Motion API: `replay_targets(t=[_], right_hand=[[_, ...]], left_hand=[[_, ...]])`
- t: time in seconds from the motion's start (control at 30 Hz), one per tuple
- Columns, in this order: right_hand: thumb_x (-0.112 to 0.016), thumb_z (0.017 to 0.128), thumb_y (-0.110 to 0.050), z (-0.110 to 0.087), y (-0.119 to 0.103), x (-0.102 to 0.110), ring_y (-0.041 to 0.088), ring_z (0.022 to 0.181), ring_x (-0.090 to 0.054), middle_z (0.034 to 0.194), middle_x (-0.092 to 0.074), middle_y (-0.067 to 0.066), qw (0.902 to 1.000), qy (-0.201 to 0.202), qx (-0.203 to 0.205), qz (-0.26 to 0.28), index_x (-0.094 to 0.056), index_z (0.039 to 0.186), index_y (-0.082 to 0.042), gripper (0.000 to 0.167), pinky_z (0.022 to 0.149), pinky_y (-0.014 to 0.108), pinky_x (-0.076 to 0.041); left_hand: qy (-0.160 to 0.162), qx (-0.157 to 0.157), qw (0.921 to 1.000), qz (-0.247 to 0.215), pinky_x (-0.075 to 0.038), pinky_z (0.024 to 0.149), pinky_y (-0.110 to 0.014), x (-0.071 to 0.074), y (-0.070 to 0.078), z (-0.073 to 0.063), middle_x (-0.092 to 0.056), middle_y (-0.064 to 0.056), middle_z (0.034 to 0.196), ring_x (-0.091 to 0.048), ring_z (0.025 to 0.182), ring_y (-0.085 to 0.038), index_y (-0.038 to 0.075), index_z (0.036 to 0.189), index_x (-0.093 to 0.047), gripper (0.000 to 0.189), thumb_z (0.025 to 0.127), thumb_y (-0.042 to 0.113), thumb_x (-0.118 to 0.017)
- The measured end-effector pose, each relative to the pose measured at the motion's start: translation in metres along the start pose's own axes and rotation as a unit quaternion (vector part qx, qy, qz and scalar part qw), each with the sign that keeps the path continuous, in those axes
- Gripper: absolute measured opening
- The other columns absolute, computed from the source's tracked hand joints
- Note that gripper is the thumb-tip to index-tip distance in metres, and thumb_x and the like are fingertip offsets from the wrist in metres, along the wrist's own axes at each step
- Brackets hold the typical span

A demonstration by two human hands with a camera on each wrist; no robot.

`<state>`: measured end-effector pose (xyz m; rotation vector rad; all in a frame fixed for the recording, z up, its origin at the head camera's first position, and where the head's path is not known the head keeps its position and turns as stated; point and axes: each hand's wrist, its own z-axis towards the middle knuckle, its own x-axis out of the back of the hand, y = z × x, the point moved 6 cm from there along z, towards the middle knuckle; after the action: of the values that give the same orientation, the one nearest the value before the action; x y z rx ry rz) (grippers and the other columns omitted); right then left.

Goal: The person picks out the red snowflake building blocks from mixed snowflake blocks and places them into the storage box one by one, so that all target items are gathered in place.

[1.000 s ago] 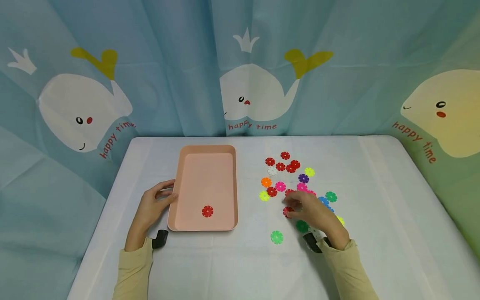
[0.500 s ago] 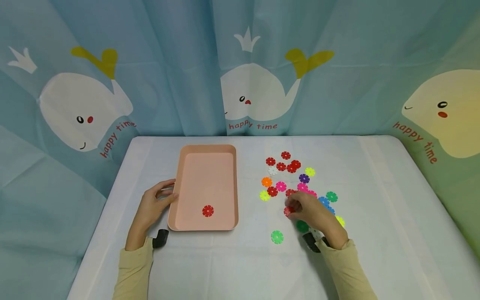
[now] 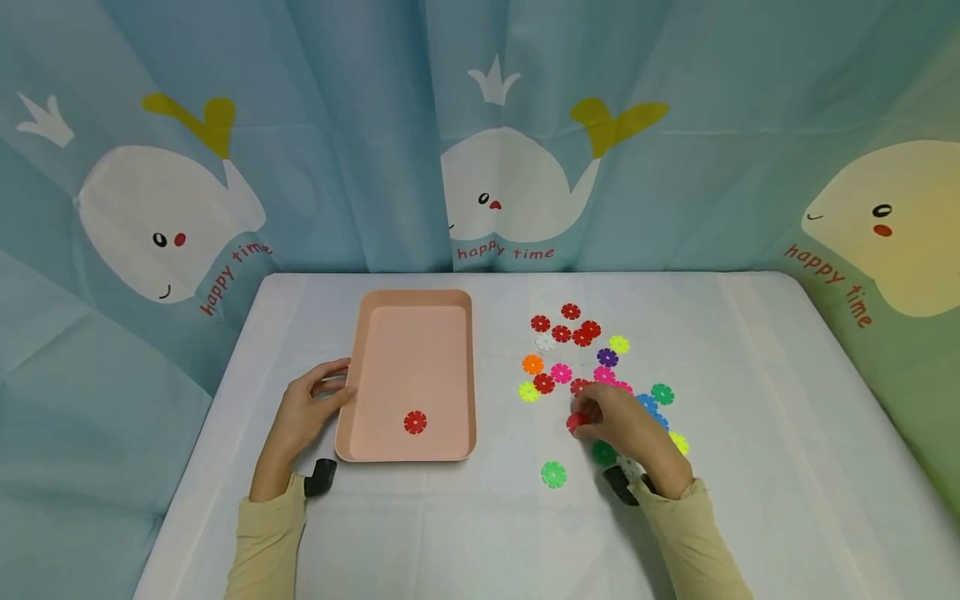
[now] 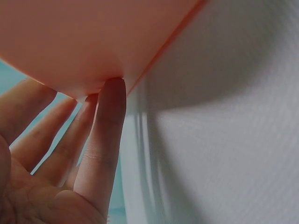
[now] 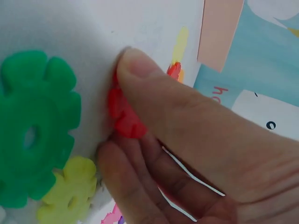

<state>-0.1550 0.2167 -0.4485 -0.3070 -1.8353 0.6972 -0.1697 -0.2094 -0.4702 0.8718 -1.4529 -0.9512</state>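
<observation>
My left hand (image 3: 303, 417) rests its fairly straight fingers against the left side of a pink tray (image 3: 412, 450). In the left wrist view its fingertips (image 4: 114, 86) touch the tray's wall. Inside the tray lies one red notched plastic disc (image 3: 415, 422). To the right, my right hand (image 3: 622, 421) pinches another red notched disc (image 3: 577, 422) at the table surface. The right wrist view shows the thumb over this red disc (image 5: 128, 123), partly hiding it, with the fingers curled beneath. A dark green disc (image 3: 603, 453) lies beside that hand.
Loose notched discs are scattered around the right hand, including red ones (image 3: 561, 333), a purple one (image 3: 607, 357) and an orange one (image 3: 532, 364). A light green disc (image 3: 553, 475) lies nearer the front. A blue curtain (image 3: 360, 167) hangs behind the white table (image 3: 750, 400).
My right hand's fingers have drawn in toward the thumb and now pinch the red disc they hovered around. The left hand and the tray have stayed put.
</observation>
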Motion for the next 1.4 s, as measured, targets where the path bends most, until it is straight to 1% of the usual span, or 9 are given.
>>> replay_targets(t=[0.1, 0.3, 0.43, 0.63, 0.8, 0.87, 1.03, 1.13, 1.4], right_hand=[[-0.084, 0.078, -0.006, 0.0, 0.0, -0.001, 0.013, 0.079, -0.059, 0.082, -0.063, -0.002, 0.9999, 0.004, 0.008, 0.01, -0.064, 0.089, -0.007, 0.023, 0.07, 0.025, -0.053], [-0.082, 0.08, -0.006, 0.001, -0.001, -0.002, 0.012, 0.079, -0.061, 0.081, -0.065, -0.004, 0.9994, 0.009, 0.02, 0.026, -0.066, 0.09, -0.008, 0.019, 0.071, 0.021, -0.053], [-0.082, 0.08, -0.008, 0.002, -0.005, -0.003, 0.011, 0.079, -0.061, 0.082, -0.066, -0.004, 0.9992, 0.015, 0.028, 0.026, -0.067, 0.09, -0.009, 0.018, 0.071, 0.021, -0.054], [-0.083, 0.079, -0.009, 0.005, -0.012, -0.004, 0.012, 0.081, -0.063, 0.084, -0.068, -0.004, 0.9993, 0.019, 0.021, 0.026, -0.069, 0.089, -0.011, 0.017, 0.073, 0.023, -0.055], [-0.083, 0.08, -0.009, 0.007, -0.02, -0.006, 0.013, 0.081, -0.065, 0.085, -0.069, -0.003, 0.9991, 0.022, 0.035, 0.01, -0.072, 0.089, -0.01, 0.015, 0.074, 0.027, -0.057], [-0.082, 0.08, -0.009, 0.008, -0.024, -0.006, 0.013, 0.081, -0.065, 0.084, -0.069, -0.002, 0.999, 0.021, 0.04, 0.008, -0.072, 0.089, -0.009, 0.014, 0.074, 0.028, -0.058], [-0.081, 0.081, -0.007, 0.011, -0.032, -0.009, 0.014, 0.082, -0.067, 0.085, -0.071, -0.002, 0.9988, 0.013, 0.044, 0.016, -0.073, 0.092, -0.008, 0.013, 0.075, 0.029, -0.058], [-0.081, 0.081, -0.005, 0.012, -0.036, -0.01, 0.015, 0.084, -0.069, 0.087, -0.072, -0.001, 0.9984, 0.015, 0.051, 0.02, -0.074, 0.095, -0.007, 0.016, 0.076, 0.03, -0.059], [-0.081, 0.081, -0.004, 0.014, -0.05, -0.012, 0.016, 0.086, -0.07, 0.088, -0.073, 0.0, 0.9967, 0.026, 0.073, 0.024, -0.075, 0.096, -0.007, 0.016, 0.078, 0.031, -0.059]], left_hand=[[-0.001, 0.001, 1.0, -0.001, -0.045, 0.087, -0.01, 0.0, 0.0, 0.0, -0.058, -0.019, 0.137, -0.063, 0.113, -0.027, 0.002, 0.141, -0.054, 0.05, 0.095, 0.015, -0.069], [-0.003, 0.004, 0.9999, -0.011, -0.046, 0.086, -0.01, -0.001, 0.0, 0.0, -0.057, -0.019, 0.139, -0.061, 0.116, -0.034, 0.001, 0.141, -0.053, 0.05, 0.095, 0.013, -0.068], [-0.003, 0.006, 0.9999, -0.011, -0.046, 0.085, -0.01, -0.002, -0.001, 0.0, -0.056, -0.02, 0.139, -0.06, 0.117, -0.036, 0.0, 0.141, -0.053, 0.05, 0.095, 0.012, -0.068], [-0.001, 0.002, 1.0, -0.009, -0.047, 0.084, -0.01, -0.002, -0.001, 0.0, -0.057, -0.02, 0.139, -0.063, 0.114, -0.029, 0.0, 0.14, -0.053, 0.05, 0.094, 0.011, -0.068], [-0.001, 0.003, 1.0, -0.007, -0.046, 0.085, -0.01, -0.002, 0.0, 0.0, -0.057, -0.019, 0.139, -0.064, 0.111, -0.02, 0.001, 0.14, -0.054, 0.05, 0.094, 0.011, -0.069], [-0.001, 0.004, 1.0, -0.006, -0.046, 0.085, -0.01, -0.002, 0.0, 0.0, -0.057, -0.019, 0.139, -0.064, 0.112, -0.022, 0.001, 0.14, -0.053, 0.05, 0.094, 0.011, -0.069], [-0.001, 0.004, 0.9999, -0.009, -0.047, 0.084, -0.01, -0.002, 0.001, 0.0, -0.057, -0.02, 0.138, -0.061, 0.116, -0.034, 0.0, 0.141, -0.053, 0.05, 0.094, 0.01, -0.068], [-0.001, 0.003, 1.0, -0.009, -0.047, 0.084, -0.01, -0.002, 0.001, 0.0, -0.057, -0.02, 0.139, -0.06, 0.117, -0.037, 0.0, 0.141, -0.052, 0.05, 0.095, 0.01, -0.068], [0.0, 0.001, 1.0, -0.001, -0.046, 0.085, -0.01, -0.001, 0.001, 0.0, -0.057, -0.019, 0.138, -0.064, 0.113, -0.025, 0.001, 0.14, -0.053, 0.05, 0.095, 0.014, -0.069]])
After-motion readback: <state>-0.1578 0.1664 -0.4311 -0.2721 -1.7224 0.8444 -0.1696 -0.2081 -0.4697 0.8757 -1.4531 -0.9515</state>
